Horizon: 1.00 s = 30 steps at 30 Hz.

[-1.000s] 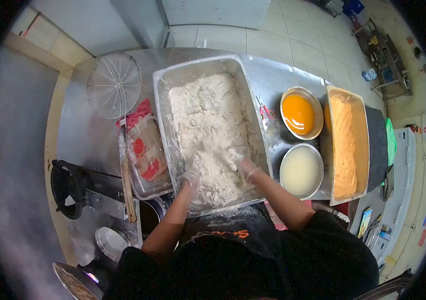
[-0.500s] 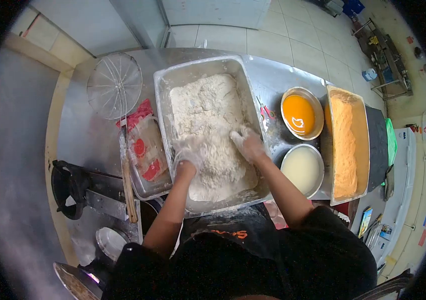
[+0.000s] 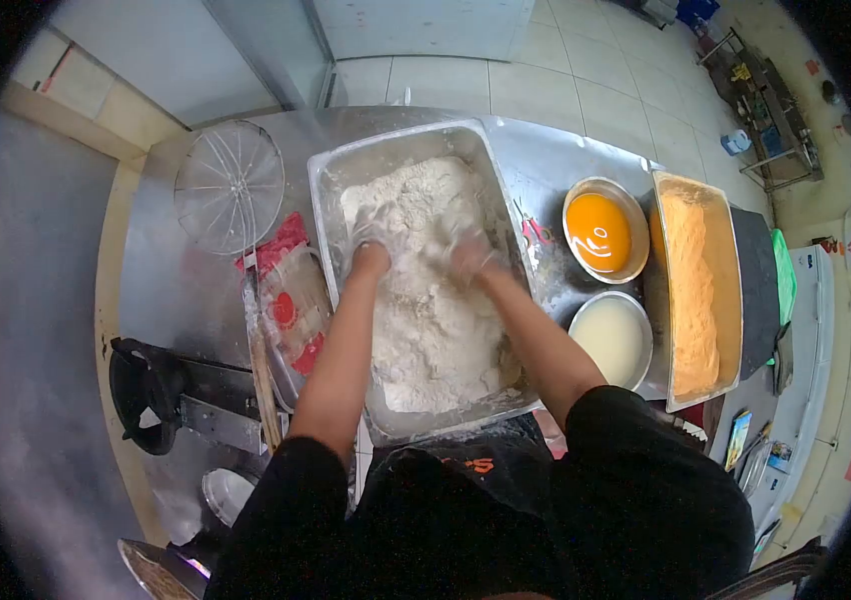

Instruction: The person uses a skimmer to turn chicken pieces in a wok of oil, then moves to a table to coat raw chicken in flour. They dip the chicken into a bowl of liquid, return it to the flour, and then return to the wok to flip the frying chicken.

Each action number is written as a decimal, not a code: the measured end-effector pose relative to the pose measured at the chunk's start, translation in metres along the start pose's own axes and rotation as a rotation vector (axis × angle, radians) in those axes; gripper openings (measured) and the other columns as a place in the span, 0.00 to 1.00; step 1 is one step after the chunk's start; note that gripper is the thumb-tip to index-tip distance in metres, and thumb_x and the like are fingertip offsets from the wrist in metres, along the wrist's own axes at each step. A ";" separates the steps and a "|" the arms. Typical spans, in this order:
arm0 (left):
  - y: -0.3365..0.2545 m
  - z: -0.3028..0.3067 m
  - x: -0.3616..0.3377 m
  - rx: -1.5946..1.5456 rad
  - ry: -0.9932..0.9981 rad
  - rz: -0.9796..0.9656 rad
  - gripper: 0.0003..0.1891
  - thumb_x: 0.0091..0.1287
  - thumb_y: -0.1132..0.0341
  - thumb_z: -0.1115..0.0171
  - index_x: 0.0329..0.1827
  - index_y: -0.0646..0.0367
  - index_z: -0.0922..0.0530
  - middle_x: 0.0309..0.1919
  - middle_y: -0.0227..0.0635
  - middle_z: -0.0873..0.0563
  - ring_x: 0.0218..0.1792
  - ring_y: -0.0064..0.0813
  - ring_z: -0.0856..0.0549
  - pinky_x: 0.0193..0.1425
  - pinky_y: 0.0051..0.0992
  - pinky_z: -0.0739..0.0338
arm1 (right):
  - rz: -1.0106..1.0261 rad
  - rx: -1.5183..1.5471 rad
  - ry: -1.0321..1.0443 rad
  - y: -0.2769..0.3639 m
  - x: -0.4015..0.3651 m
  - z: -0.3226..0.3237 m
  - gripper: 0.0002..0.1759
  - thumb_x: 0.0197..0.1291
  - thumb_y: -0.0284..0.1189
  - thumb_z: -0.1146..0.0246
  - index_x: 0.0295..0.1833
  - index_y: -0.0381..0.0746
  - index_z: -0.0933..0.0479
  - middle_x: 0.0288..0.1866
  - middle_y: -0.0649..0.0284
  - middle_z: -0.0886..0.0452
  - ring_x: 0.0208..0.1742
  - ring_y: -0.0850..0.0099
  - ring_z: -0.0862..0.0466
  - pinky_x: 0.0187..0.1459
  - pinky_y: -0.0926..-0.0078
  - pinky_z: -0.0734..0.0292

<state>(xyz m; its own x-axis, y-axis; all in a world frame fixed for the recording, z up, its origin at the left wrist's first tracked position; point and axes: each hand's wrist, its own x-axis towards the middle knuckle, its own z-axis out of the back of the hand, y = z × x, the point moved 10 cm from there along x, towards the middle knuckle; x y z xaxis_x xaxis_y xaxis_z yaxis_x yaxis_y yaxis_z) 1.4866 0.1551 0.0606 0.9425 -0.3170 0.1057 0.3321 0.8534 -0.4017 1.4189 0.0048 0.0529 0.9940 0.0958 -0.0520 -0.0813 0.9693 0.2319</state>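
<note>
A deep rectangular metal pan (image 3: 324,190) holds a broad bed of pale flour (image 3: 436,350), loose and lumpy on top. Both my hands wear thin clear plastic gloves dusted white. My left hand (image 3: 379,240) touches the flour in the far left part of the pan, its fingers apart. Across from it, my right hand (image 3: 468,255) is at the flour near the pan's right side; motion blur and flour obscure its fingers.
Right of the pan stand a bowl of orange liquid (image 3: 598,228), a bowl of pale liquid (image 3: 611,345), red-handled scissors (image 3: 536,232) and a tray of orange crumbs (image 3: 694,300). On the left lie a wire skimmer (image 3: 231,190), a plastic bag (image 3: 296,300) and a black burner (image 3: 146,395).
Both hands have moved away from my body, toward the far half of the pan, and closer together. The flour in the near half, tossed up before, now lies settled.
</note>
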 end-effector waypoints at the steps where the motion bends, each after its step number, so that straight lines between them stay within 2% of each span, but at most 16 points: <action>1: -0.008 -0.023 0.000 0.054 0.062 -0.090 0.29 0.62 0.51 0.48 0.65 0.54 0.32 0.61 0.56 0.31 0.62 0.51 0.30 0.64 0.38 0.34 | 0.044 0.048 -0.006 0.010 -0.014 -0.019 0.30 0.61 0.50 0.47 0.54 0.33 0.30 0.49 0.42 0.24 0.48 0.54 0.21 0.52 0.57 0.28; 3: -0.006 -0.087 -0.008 0.160 0.194 -0.267 0.28 0.64 0.52 0.50 0.65 0.56 0.33 0.63 0.55 0.33 0.64 0.50 0.32 0.65 0.39 0.35 | 0.128 0.146 -0.014 0.034 -0.049 -0.043 0.30 0.58 0.48 0.43 0.55 0.35 0.29 0.49 0.43 0.23 0.48 0.54 0.21 0.52 0.57 0.28; 6: 0.003 -0.114 -0.057 -0.035 0.703 -0.116 0.26 0.64 0.53 0.51 0.63 0.56 0.32 0.60 0.53 0.30 0.62 0.48 0.30 0.64 0.38 0.35 | 0.211 0.278 0.721 0.036 -0.066 -0.077 0.31 0.55 0.48 0.42 0.58 0.38 0.30 0.53 0.45 0.24 0.53 0.53 0.23 0.56 0.58 0.30; 8: 0.001 -0.086 -0.087 -0.061 0.886 -0.038 0.26 0.65 0.54 0.52 0.63 0.57 0.32 0.61 0.53 0.30 0.62 0.48 0.31 0.65 0.38 0.35 | 0.126 0.393 0.571 0.028 -0.059 0.003 0.31 0.54 0.46 0.42 0.58 0.38 0.30 0.53 0.46 0.24 0.53 0.53 0.23 0.56 0.59 0.30; 9: -0.001 -0.071 -0.098 -0.063 0.910 -0.011 0.26 0.65 0.54 0.53 0.64 0.57 0.32 0.61 0.53 0.30 0.62 0.48 0.31 0.65 0.38 0.36 | 0.086 0.451 0.496 0.022 -0.058 0.037 0.31 0.54 0.46 0.41 0.59 0.37 0.30 0.53 0.47 0.23 0.54 0.53 0.23 0.56 0.59 0.30; 10: -0.001 -0.061 -0.110 -0.042 0.891 0.013 0.26 0.65 0.54 0.53 0.64 0.58 0.32 0.61 0.53 0.31 0.62 0.48 0.31 0.65 0.38 0.36 | 0.104 0.439 0.247 0.016 -0.061 0.068 0.30 0.55 0.49 0.42 0.55 0.37 0.27 0.51 0.47 0.22 0.53 0.54 0.22 0.55 0.60 0.29; 12: -0.003 -0.066 -0.135 0.012 0.738 0.090 0.26 0.66 0.54 0.55 0.64 0.59 0.32 0.62 0.52 0.31 0.62 0.48 0.31 0.66 0.38 0.37 | 0.002 0.020 0.290 0.022 -0.096 0.021 0.31 0.57 0.52 0.44 0.54 0.37 0.26 0.50 0.47 0.22 0.52 0.53 0.22 0.54 0.60 0.28; 14: -0.007 -0.088 -0.164 0.037 0.588 0.193 0.26 0.66 0.55 0.56 0.64 0.59 0.32 0.62 0.52 0.31 0.62 0.49 0.31 0.66 0.38 0.38 | -0.149 -0.025 0.408 0.020 -0.122 -0.044 0.35 0.59 0.56 0.50 0.55 0.35 0.27 0.50 0.46 0.22 0.54 0.53 0.24 0.55 0.61 0.30; 16: -0.006 -0.100 -0.178 -0.004 0.587 0.239 0.26 0.67 0.55 0.57 0.64 0.60 0.33 0.63 0.52 0.31 0.62 0.49 0.31 0.67 0.39 0.39 | -0.344 0.312 0.603 0.011 -0.139 -0.108 0.44 0.60 0.62 0.59 0.59 0.31 0.31 0.53 0.43 0.24 0.59 0.53 0.27 0.60 0.63 0.33; 18: 0.000 -0.091 -0.189 -0.037 0.658 0.228 0.26 0.67 0.56 0.58 0.64 0.61 0.33 0.63 0.51 0.32 0.62 0.49 0.32 0.67 0.39 0.39 | -0.428 0.634 0.677 -0.005 -0.136 -0.088 0.35 0.63 0.55 0.56 0.52 0.33 0.25 0.50 0.43 0.22 0.53 0.52 0.24 0.56 0.61 0.30; 20: 0.009 -0.079 -0.206 -0.060 0.660 0.222 0.26 0.68 0.56 0.60 0.64 0.62 0.33 0.63 0.51 0.32 0.63 0.49 0.32 0.68 0.39 0.40 | -0.416 0.694 0.544 -0.010 -0.136 -0.032 0.35 0.63 0.55 0.56 0.51 0.32 0.24 0.50 0.43 0.23 0.51 0.51 0.23 0.55 0.61 0.30; 22: 0.016 -0.099 -0.229 -0.074 0.529 0.237 0.26 0.68 0.57 0.61 0.64 0.63 0.33 0.64 0.51 0.32 0.63 0.50 0.32 0.68 0.39 0.41 | -0.316 0.489 0.189 -0.003 -0.142 0.046 0.41 0.61 0.60 0.59 0.55 0.30 0.27 0.54 0.42 0.25 0.54 0.49 0.24 0.58 0.62 0.32; 24: -0.048 -0.061 -0.232 0.442 1.127 -0.056 0.28 0.68 0.52 0.61 0.64 0.62 0.33 0.67 0.50 0.36 0.63 0.51 0.33 0.69 0.41 0.43 | -0.185 0.445 0.338 0.005 -0.154 0.003 0.41 0.61 0.59 0.59 0.52 0.30 0.25 0.54 0.42 0.24 0.53 0.50 0.23 0.57 0.62 0.31; 27: -0.040 -0.083 -0.239 0.137 0.955 0.160 0.30 0.67 0.50 0.60 0.65 0.63 0.35 0.67 0.51 0.38 0.65 0.51 0.36 0.70 0.41 0.46 | -0.071 0.459 0.632 0.007 -0.179 -0.083 0.39 0.61 0.58 0.59 0.51 0.32 0.24 0.53 0.43 0.24 0.53 0.52 0.23 0.56 0.61 0.30; 28: -0.035 -0.082 -0.235 0.084 0.930 0.174 0.30 0.67 0.50 0.59 0.66 0.63 0.36 0.68 0.51 0.38 0.65 0.51 0.37 0.70 0.41 0.46 | -0.115 0.534 0.719 -0.001 -0.178 -0.086 0.37 0.61 0.57 0.59 0.52 0.33 0.25 0.54 0.44 0.24 0.54 0.52 0.23 0.56 0.61 0.31; 30: -0.034 -0.050 -0.215 0.016 0.838 0.185 0.32 0.67 0.48 0.59 0.67 0.63 0.37 0.68 0.52 0.39 0.67 0.52 0.39 0.71 0.41 0.48 | -0.162 0.599 0.704 -0.006 -0.153 -0.042 0.35 0.62 0.56 0.57 0.55 0.36 0.27 0.55 0.46 0.24 0.55 0.53 0.23 0.56 0.60 0.31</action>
<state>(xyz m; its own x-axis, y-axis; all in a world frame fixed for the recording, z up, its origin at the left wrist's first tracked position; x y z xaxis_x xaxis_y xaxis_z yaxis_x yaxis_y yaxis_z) 1.2705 0.1730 0.0058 0.6453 -0.3674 -0.6697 0.1817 0.9254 -0.3325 1.2646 -0.0060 0.0184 0.7011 0.2747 -0.6581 0.2998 0.7237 0.6215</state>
